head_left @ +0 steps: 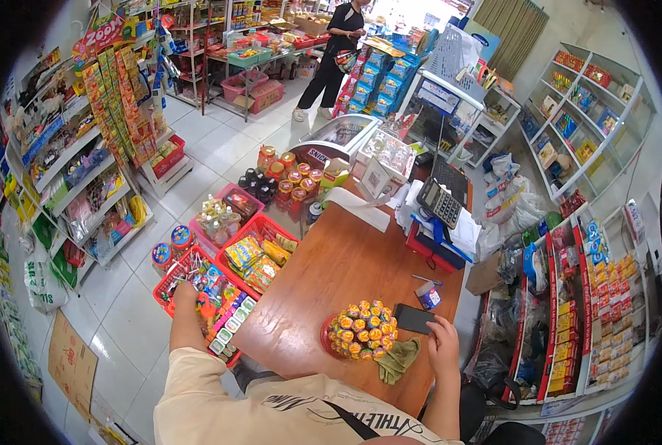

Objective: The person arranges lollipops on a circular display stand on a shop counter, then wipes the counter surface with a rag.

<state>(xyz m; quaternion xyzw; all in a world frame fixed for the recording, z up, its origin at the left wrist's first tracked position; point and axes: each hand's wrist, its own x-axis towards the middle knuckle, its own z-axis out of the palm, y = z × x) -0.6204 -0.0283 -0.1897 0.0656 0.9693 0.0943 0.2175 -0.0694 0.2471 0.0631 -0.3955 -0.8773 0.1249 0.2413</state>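
My left hand (185, 291) reaches down into a red plastic basket (169, 276) of mixed sweets and small toys. Its fingers are hard to make out among the goods, so whether it grips anything does not show. On the wooden table (312, 278), my right hand (442, 343) has its fingers at the edge of a dark smartphone (414, 319) and holds it there. Left of the phone stands a round lollipop display (362, 330) packed with yellow-orange lollipops. A green cloth (399, 361) lies between that display and my right forearm.
A second red basket (295, 239) with yellow snack packets adjoins the table's left edge. A small purple-white box (428, 295), a calculator (440, 202) and papers lie toward the right. Another person (338, 55) stands at the back aisle. Stocked shelves (568, 311) line the right.
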